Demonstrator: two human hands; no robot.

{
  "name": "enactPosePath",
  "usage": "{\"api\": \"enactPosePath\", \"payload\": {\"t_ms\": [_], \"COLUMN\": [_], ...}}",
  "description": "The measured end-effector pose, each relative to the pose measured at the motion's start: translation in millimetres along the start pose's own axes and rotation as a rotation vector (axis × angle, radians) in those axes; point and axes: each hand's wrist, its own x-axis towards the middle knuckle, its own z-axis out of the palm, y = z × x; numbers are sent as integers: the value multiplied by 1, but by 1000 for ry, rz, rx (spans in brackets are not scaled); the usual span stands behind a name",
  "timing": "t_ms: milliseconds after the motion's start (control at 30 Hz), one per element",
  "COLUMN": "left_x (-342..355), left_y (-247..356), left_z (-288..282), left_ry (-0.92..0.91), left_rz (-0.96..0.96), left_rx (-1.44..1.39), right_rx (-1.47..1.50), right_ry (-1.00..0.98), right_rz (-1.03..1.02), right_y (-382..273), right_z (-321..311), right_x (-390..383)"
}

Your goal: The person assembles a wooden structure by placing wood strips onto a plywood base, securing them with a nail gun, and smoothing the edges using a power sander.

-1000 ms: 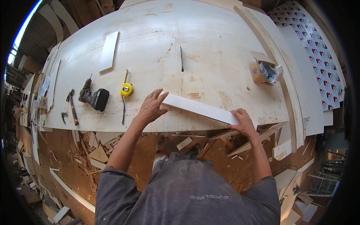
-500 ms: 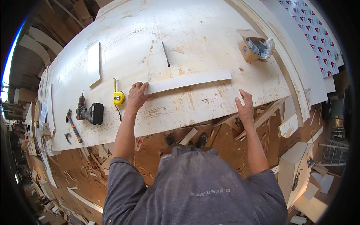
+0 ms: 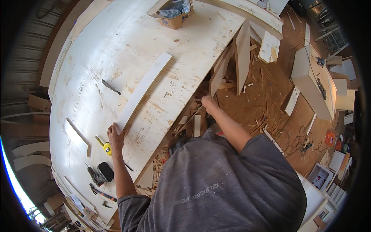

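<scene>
My left hand (image 3: 115,138) is at the near end of a long, narrow white board strip (image 3: 145,89), its fingers closed on that end. The strip lies flat on the big white worktop (image 3: 154,36). My right hand (image 3: 205,99) reaches under the worktop's near edge, among wood pieces, and its fingers are lost in shadow. Close to my left hand lies a yellow tape measure (image 3: 107,148) with a short length of tape out. Beyond the strip lie a dark, slim blade-like tool (image 3: 111,87) and a short white board piece (image 3: 76,137).
A cordless drill (image 3: 99,174), a hammer (image 3: 102,192) and a small dark tool (image 3: 106,204) lie at the worktop's left end. An open cardboard box (image 3: 174,19) with plastic bags stands at the far side. Offcuts and a pale cabinet (image 3: 313,83) occupy the brown floor (image 3: 266,104).
The view has turned to the right, swinging the worktop round. My right hand has gone from above the worktop's edge to below it. My left hand stays at the strip's end.
</scene>
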Motion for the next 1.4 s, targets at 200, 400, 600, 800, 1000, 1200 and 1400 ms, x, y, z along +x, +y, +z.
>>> {"api": "enactPosePath", "payload": {"t_ms": [200, 400, 600, 800, 1000, 1200, 1400], "left_x": [-13, -7, -19, 1, -2, -7, -4], "left_y": [-15, -4, -25, 11, 13, -2, 6], "left_z": [-11, -2, -10, 4, 4, -8, -2], "left_ry": [-46, -46, -42, -103, -182, -222, -228], "left_rz": [-67, -97, -169, -159, -203, -224, -253], "left_rx": [4, -18, 33, -22, -27, 16, 50], "right_rx": [198, 59, -4, -313, -423, 112, -123], "right_ry": [-86, -80, -41, -22, 33, 268, 208], "right_rz": [-28, -182, -44, -42, -234, -210, -280], "right_y": [0, 3, -44, 21, 24, 21, 20], "right_z": [37, 26, 50, -7, 12, 23, 4], "right_x": [22, 36, 25, 85, 73, 87, 120]}}
